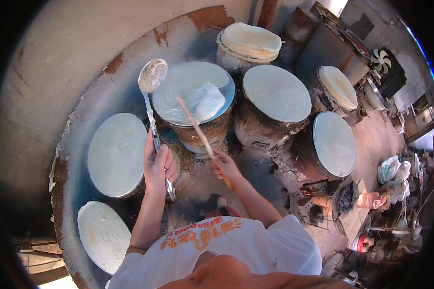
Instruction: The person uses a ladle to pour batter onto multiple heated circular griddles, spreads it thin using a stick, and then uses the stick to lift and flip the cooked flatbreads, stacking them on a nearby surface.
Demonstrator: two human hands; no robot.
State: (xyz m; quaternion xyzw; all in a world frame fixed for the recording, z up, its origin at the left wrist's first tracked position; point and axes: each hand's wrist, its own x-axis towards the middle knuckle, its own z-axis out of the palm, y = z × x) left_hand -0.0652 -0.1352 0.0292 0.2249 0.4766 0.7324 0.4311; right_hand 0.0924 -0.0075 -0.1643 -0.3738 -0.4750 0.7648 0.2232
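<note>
My left hand is closed around the handle of a long metal ladle, whose batter-smeared bowl points up beside the middle griddle. A wooden stick is gripped in my right hand, its far end over that griddle. Pale batter covers most of the round hot plate, and a thicker white mass of it lies on the right side. Bare blue-grey plate shows along the right rim. The stick's tip overlaps the batter; whether it touches cannot be told.
More round griddles with pale sheets stand around me: two at left, two at right. Stacks of finished flatbreads sit farther back. A curved, rusty-edged wall borders the left. A fan and clutter line the right.
</note>
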